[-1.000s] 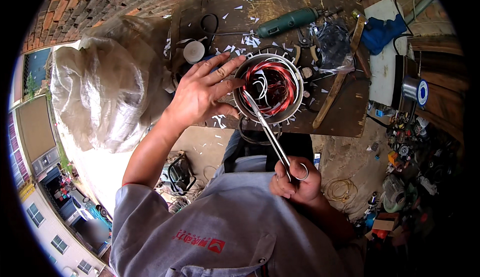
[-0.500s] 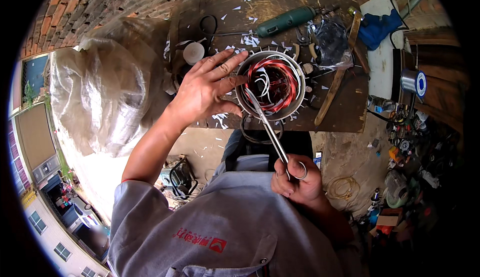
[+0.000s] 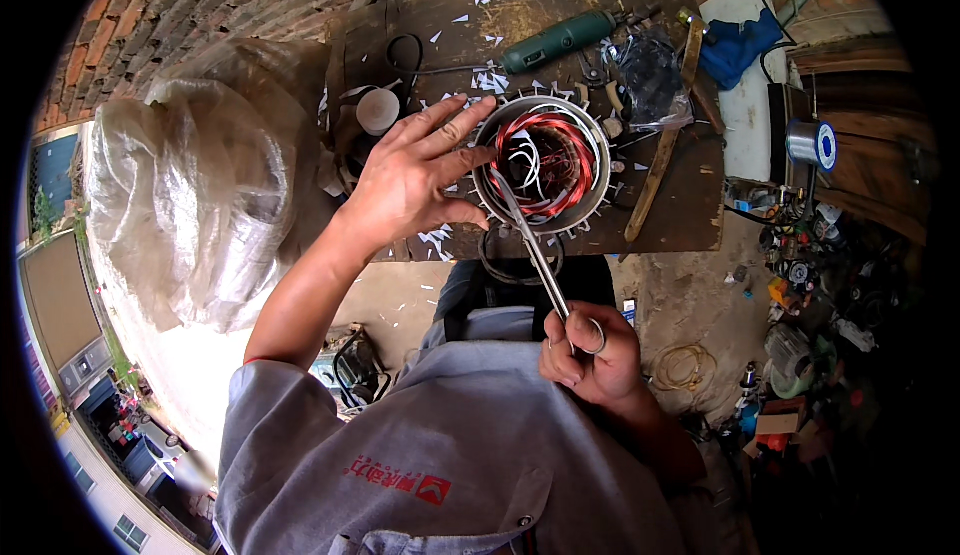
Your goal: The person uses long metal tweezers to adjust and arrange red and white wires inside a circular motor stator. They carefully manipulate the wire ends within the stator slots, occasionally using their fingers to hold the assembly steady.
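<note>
A round metal motor stator (image 3: 609,177) with red wire windings (image 3: 578,191) stands at the table's front edge. White wires (image 3: 528,158) curl inside it. My left hand (image 3: 415,170) lies along its left side with fingers spread; the index fingertip meets the inner left rim and the thumb is near the outer wall. My right hand (image 3: 597,357) grips long silver forceps (image 3: 538,253) by their ring handles in front of my body. Their tips reach into the stator by the left windings, close to my left index finger; what they touch there I cannot make out.
A green power tool (image 3: 560,42), white paper scraps (image 3: 490,82), a round white container (image 3: 378,111) and a clear plastic bag (image 3: 657,80) lie on the dark table (image 3: 690,195). A wooden strip (image 3: 655,190) lies right, near a solder wire spool (image 3: 810,145). Plastic sheeting (image 3: 215,185) bulges left.
The whole view has shifted slightly, with the table appearing a little further left. Both hands, the forceps and the stator keep nearly the same places relative to one another.
</note>
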